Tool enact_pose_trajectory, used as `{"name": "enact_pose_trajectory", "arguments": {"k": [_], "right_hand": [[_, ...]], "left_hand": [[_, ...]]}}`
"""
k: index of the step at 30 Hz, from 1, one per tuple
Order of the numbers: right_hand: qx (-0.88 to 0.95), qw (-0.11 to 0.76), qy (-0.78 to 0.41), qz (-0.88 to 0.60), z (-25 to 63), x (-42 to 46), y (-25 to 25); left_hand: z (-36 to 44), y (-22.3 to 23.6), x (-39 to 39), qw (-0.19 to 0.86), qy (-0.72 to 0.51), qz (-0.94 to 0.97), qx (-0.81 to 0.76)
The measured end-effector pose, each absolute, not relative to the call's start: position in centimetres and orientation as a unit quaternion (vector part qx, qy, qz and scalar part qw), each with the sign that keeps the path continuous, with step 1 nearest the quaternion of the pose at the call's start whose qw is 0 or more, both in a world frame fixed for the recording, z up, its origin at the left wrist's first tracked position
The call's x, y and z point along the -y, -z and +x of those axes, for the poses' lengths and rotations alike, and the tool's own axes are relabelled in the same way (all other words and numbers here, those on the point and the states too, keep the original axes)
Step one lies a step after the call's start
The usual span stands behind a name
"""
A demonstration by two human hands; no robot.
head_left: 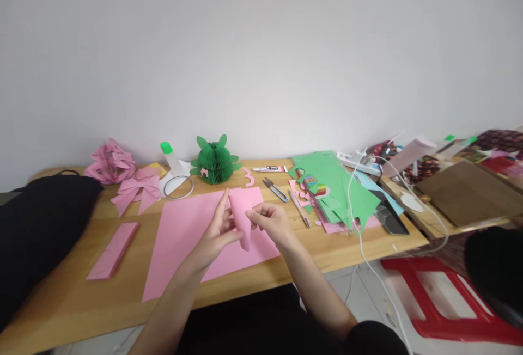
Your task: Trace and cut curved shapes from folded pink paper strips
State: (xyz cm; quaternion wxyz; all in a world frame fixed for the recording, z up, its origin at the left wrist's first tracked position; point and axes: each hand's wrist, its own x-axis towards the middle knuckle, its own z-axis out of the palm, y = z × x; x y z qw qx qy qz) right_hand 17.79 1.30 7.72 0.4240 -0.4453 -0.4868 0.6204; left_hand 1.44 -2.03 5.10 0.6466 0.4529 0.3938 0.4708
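Note:
A folded piece of pink paper [242, 213], tall and narrow with a pointed lower end, is held upright between my two hands. My left hand [218, 231] grips its left side, index finger stretched up along the edge and thumb near the bottom. With thumb and fingertips, my right hand [270, 221] pinches the right edge. Beneath both hands a large pink sheet [180, 235] lies flat on the wooden table. Thread snips [276, 189] and a pen-like cutter [299, 209] lie just right of the sheet. Some of my left fingers are hidden behind the folded paper.
A green honeycomb-paper figure [215, 164], a glue stick [170, 158], a tape ring [178, 187] and a glue tube [270, 169] stand or lie at the back. Pink paper bow [139, 189] at left; green sheets [339, 181] and a white cable [361, 246] at right.

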Motion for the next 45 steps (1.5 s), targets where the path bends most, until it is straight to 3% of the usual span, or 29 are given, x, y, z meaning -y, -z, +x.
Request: {"name": "enact_pose_trajectory", "arguments": {"k": [9, 17, 23, 33, 36, 42, 45], "right_hand": [[0.464, 0.372, -0.673, -0.440, 16.3, -2.4, -7.0], [0.446, 0.361, -0.692, -0.437, 15.9, -3.0, -6.2], [0.460, 0.323, -0.665, -0.491, 17.9, -4.1, -5.3], [0.538, 0.223, -0.588, -0.562, 19.3, -5.5, -3.5], [0.533, 0.211, -0.586, -0.573, 18.9, -5.9, -2.6], [0.531, 0.204, -0.575, -0.588, 18.7, -6.2, -2.0], [0.532, 0.196, -0.573, -0.592, 18.6, -6.3, -2.1]], "left_hand": [[2.0, -5.0, 2.0, 0.684, -0.422, 0.414, -0.427], [2.3, -5.0, 1.3, 0.673, -0.459, 0.384, -0.435], [1.0, -4.1, 1.1, 0.641, -0.484, 0.375, -0.462], [-1.4, -3.1, 2.2, 0.587, -0.424, 0.302, -0.621], [-2.3, -3.0, 2.2, 0.516, -0.420, 0.368, -0.650], [-3.2, -2.9, 1.2, 0.125, -0.289, 0.652, -0.690], [-3.0, -2.6, 0.0, 0.086, -0.187, 0.763, -0.613]]}}
